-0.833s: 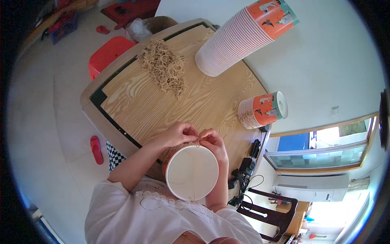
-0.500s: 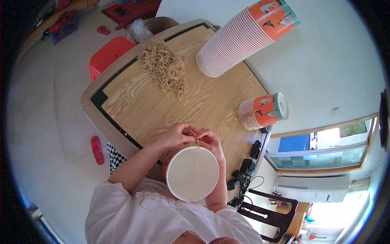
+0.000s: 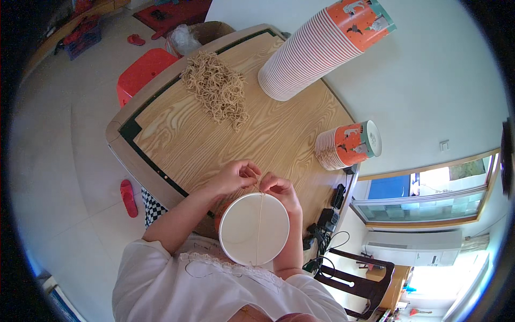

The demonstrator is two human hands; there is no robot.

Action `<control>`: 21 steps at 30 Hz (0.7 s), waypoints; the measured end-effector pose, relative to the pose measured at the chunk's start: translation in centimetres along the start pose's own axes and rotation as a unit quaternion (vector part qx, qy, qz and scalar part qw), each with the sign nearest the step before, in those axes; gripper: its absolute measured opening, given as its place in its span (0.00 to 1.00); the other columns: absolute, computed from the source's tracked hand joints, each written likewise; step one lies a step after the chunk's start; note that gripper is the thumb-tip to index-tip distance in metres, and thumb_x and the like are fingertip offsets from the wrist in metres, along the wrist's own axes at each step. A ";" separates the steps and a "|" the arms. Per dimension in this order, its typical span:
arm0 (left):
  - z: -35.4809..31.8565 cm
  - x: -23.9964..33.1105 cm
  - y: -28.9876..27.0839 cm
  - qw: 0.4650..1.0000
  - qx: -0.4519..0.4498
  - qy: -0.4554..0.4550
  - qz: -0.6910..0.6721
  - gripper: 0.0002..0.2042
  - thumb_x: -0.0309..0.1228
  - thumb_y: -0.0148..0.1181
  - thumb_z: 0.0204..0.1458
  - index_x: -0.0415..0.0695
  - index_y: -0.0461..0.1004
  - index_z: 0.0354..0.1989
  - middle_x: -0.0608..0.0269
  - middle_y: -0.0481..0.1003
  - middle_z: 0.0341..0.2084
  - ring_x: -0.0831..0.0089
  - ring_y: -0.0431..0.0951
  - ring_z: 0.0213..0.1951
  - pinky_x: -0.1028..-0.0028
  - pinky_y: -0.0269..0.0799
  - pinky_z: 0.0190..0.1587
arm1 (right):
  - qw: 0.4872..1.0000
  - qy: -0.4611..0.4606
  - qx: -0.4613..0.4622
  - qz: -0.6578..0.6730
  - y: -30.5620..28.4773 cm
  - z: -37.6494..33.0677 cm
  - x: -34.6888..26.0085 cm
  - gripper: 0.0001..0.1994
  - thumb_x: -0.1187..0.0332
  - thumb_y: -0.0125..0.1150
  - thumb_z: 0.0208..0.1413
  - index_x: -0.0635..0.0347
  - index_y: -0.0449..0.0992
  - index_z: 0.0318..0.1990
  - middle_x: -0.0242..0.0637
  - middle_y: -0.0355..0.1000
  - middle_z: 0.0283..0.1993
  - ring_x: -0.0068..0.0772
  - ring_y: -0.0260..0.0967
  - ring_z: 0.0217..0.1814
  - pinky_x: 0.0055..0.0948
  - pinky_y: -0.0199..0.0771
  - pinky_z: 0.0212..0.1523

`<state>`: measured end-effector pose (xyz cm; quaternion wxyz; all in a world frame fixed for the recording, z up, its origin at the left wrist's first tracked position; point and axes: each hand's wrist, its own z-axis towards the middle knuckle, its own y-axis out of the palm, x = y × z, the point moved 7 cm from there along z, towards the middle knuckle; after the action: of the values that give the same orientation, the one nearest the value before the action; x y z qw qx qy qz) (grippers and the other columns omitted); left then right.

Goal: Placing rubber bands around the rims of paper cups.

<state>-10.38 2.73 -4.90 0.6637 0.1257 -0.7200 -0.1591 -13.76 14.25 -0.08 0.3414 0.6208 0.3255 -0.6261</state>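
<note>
A paper bucket (image 3: 241, 228) rests against my front with its white open mouth toward me. Across that mouth runs a thin tan string (image 3: 259, 225), from the near rim to the far rim. At the far rim my left hand (image 3: 240, 176) pinches the string's end. Beside it, my right hand (image 3: 280, 190) is also closed on the string, its fingertips almost meeting the left ones. Whether a knot sits between the fingers is too small to tell. Most of the bucket's outer wall is hidden.
A heap of tan strings (image 3: 217, 91) lies on the wooden table (image 3: 177, 129). Beyond it leans a tall stack of paper buckets (image 3: 311, 59), and a shorter stack (image 3: 348, 146) stands at the right. Black cables and adapters (image 3: 324, 222) line the table's right edge.
My fingertips have drawn slightly apart at the far rim, my right hand shifting a little to the right. The bucket has barely moved.
</note>
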 end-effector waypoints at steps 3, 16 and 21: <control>-0.2 0.5 -0.3 1.000 0.012 0.009 -0.002 0.10 0.21 0.59 0.43 0.41 0.70 0.36 0.67 0.71 0.25 0.82 0.70 0.27 0.81 0.67 0.29 | 1.000 -0.004 -0.017 0.004 0.2 -0.1 -0.7 0.05 0.81 0.60 0.45 0.61 0.73 0.28 0.33 0.67 0.32 0.28 0.65 0.36 0.24 0.65 0.37; -0.5 1.1 -0.2 1.000 0.019 -0.014 -0.009 0.09 0.24 0.59 0.45 0.41 0.70 0.36 0.69 0.71 0.26 0.83 0.69 0.27 0.81 0.68 0.30 | 0.988 0.120 0.088 -0.040 -1.0 0.3 -0.1 0.06 0.70 0.54 0.54 0.63 0.71 0.29 0.29 0.68 0.27 0.20 0.63 0.30 0.19 0.64 0.32; -0.7 2.0 -0.7 0.997 0.071 0.024 0.023 0.10 0.23 0.60 0.44 0.42 0.70 0.37 0.69 0.72 0.26 0.82 0.71 0.29 0.79 0.69 0.34 | 0.964 0.260 0.043 0.048 0.6 0.2 0.1 0.10 0.64 0.53 0.55 0.61 0.72 0.28 0.25 0.65 0.25 0.15 0.60 0.28 0.17 0.61 0.28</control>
<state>-9.89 1.29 -3.30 0.6740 0.1597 -0.7157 -0.0897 -13.33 13.78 -0.20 0.2478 0.7910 0.3461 -0.4395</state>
